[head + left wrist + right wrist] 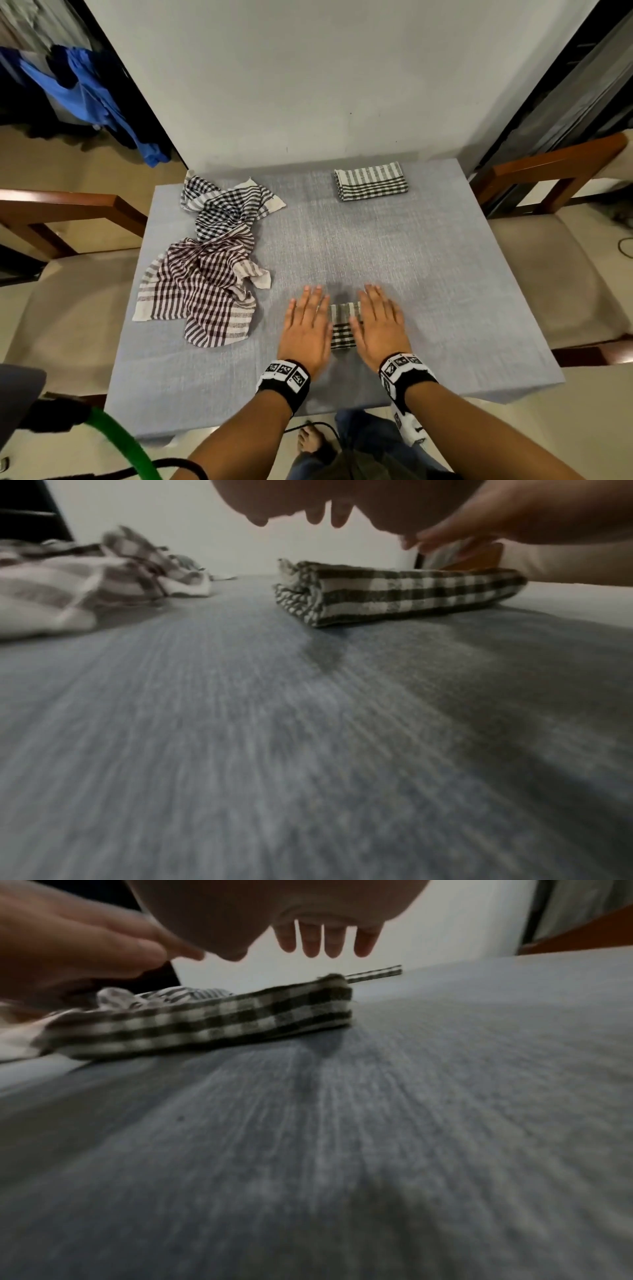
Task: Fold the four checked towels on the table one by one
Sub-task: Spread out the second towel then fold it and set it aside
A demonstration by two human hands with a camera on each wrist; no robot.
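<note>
A small folded dark-green checked towel [343, 325] [394, 593] [212, 1018] lies near the table's front edge. My left hand [305, 329] [318, 512] and right hand [382, 325] [325, 939] are flat, palms down, fingers straight, over its left and right ends. In the wrist views they seem slightly above it. Another folded green checked towel [371, 181] sits at the far right. A crumpled navy checked towel [222, 209] and a crumpled brown checked towel [202, 291] [103, 574] lie in a heap at the left.
The table [411, 257] has a blue-grey cloth and stands against a white wall. Wooden chairs [548, 164] flank it on both sides. Blue clothes [85, 89] hang at the far left. A green hose [126, 448] curves by the front left corner.
</note>
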